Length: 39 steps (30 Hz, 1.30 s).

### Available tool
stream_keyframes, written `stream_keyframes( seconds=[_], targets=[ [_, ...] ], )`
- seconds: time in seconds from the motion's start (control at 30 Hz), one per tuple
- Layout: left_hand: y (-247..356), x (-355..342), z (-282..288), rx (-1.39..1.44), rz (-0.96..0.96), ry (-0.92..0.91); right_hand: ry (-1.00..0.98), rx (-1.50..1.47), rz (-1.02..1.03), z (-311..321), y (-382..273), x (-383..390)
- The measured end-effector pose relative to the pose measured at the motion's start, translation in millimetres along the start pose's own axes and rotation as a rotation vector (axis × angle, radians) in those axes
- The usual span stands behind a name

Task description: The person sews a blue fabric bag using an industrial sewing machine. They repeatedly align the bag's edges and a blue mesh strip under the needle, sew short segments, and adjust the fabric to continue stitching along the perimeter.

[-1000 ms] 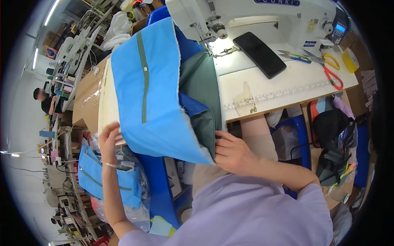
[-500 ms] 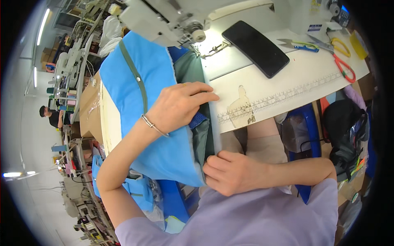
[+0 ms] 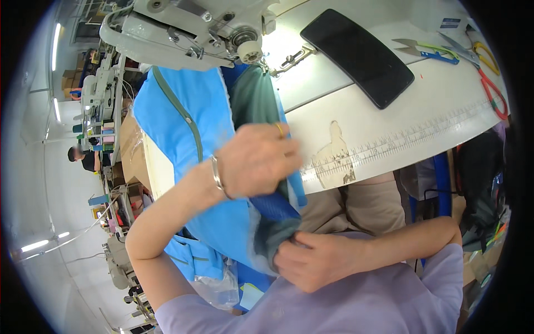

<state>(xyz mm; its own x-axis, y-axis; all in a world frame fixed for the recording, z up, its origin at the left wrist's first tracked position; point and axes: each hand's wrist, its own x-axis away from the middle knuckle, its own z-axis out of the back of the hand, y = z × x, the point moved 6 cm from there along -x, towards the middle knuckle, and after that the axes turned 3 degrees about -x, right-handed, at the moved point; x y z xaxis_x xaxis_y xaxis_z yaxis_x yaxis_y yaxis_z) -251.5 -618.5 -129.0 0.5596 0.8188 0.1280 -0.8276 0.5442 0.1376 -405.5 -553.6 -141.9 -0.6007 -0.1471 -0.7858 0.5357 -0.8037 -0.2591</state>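
Note:
A light blue fabric piece [image 3: 175,111] with a dark green zipper strip [image 3: 183,114] runs from under the sewing machine head [image 3: 222,39] down to my lap. Its open edge shows dark green lining [image 3: 253,100] and a patch of darker blue mesh [image 3: 275,207]. My left hand [image 3: 261,158], wearing a bracelet [image 3: 218,177] and a ring, is over that edge below the presser foot; motion blur smears its fingers, so its grip is unclear. Lower down, my right hand [image 3: 317,259] pinches the lower edge of the fabric piece, its fingers curled round the lining.
Right of the needle, a black phone [image 3: 359,58] lies on the white table. Thread snips [image 3: 428,51] and red-handled scissors [image 3: 489,83] lie beyond it, with a printed ruler strip [image 3: 400,136] along the table edge. More blue pieces [image 3: 194,259] hang at the left. A person [image 3: 86,158] is far off.
The whole view has shifted. My left hand has lifted from lying flat and is moving, blurred. My right hand has drawn the fabric edge lower, and more blue mesh shows.

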Motion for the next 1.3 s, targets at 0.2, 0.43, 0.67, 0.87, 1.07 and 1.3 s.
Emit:
stream_keyframes(
  seconds=[0.2,0.43,0.67,0.87,1.07,1.3],
  targets=[
    [4.9,16.0,-6.3,0.381,0.165,0.188,0.014,-0.063,-0.160,-11.0,11.9,43.9],
    [-1.7,46.7,7.1,0.126,0.427,0.411,-0.031,-0.040,-0.188,-15.3,20.9,52.9],
    [-2.0,47.3,-3.3,0.081,0.363,0.425,-0.106,-0.062,-0.198,-10.6,20.6,45.9],
    [-18.7,41.1,0.1,0.086,0.333,0.370,-0.147,-0.089,-0.221,-8.0,34.4,32.5],
    [-56.0,31.8,4.9,0.097,0.323,0.361,-0.189,-0.064,-0.285,6.3,64.8,3.8],
    [-96.7,29.4,10.1,0.130,0.274,0.451,-0.169,-0.042,-0.363,11.5,93.5,-13.3]
  ],
)
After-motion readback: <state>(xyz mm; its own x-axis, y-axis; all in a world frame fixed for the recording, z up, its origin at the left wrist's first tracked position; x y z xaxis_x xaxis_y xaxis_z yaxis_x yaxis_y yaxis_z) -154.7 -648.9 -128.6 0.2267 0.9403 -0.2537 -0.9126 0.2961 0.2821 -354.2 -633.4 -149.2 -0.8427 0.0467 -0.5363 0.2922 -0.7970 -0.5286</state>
